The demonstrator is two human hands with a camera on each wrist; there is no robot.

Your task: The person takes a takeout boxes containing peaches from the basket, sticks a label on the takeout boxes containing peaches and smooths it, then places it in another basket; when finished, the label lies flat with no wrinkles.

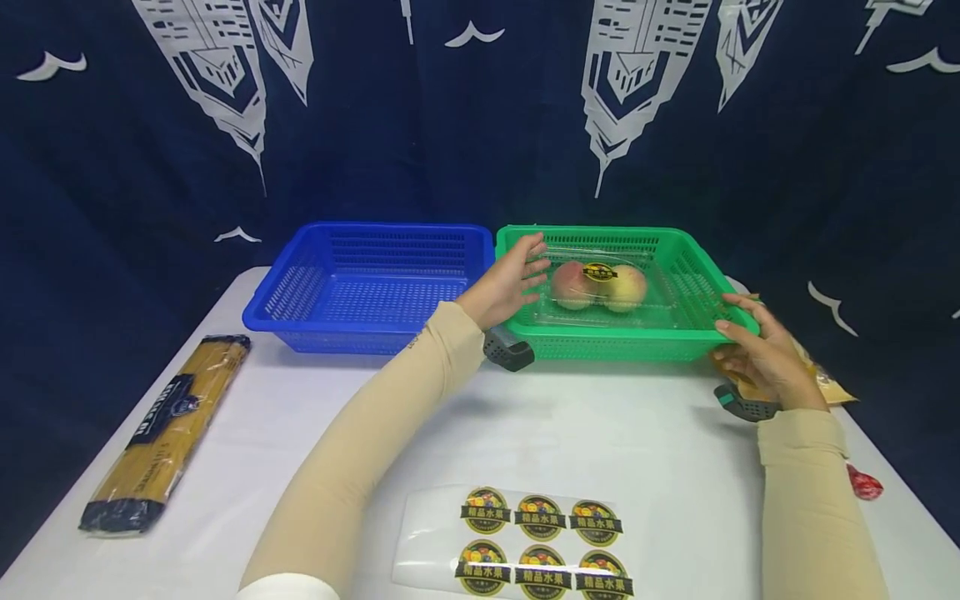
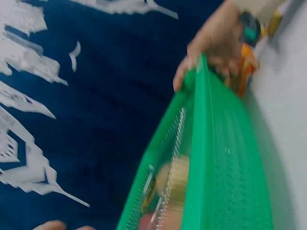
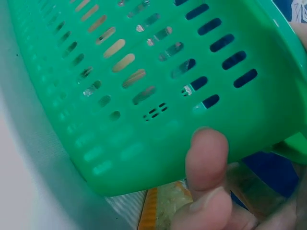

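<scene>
A green plastic basket (image 1: 607, 337) stands at the back right of the table. Inside it lies a clear plastic box (image 1: 663, 304) holding two peaches (image 1: 627, 289), with a black and gold sticker (image 1: 600, 272) on its lid. My right hand (image 1: 772, 362) grips the basket's front right corner, thumb and fingers at the rim; several fingers show below the rim in the right wrist view. My left hand (image 1: 501, 287) is over the basket's left end, its fingers extended and spread near the box, holding nothing.
A blue basket (image 1: 360, 343) stands directly left of the green one. A spaghetti pack (image 1: 168, 433) lies along the left edge. Near the front is a clear sheet of round fruit stickers (image 1: 542, 515). A yellow-orange packet (image 1: 831, 388) and a red item (image 1: 865, 483) lie at the right.
</scene>
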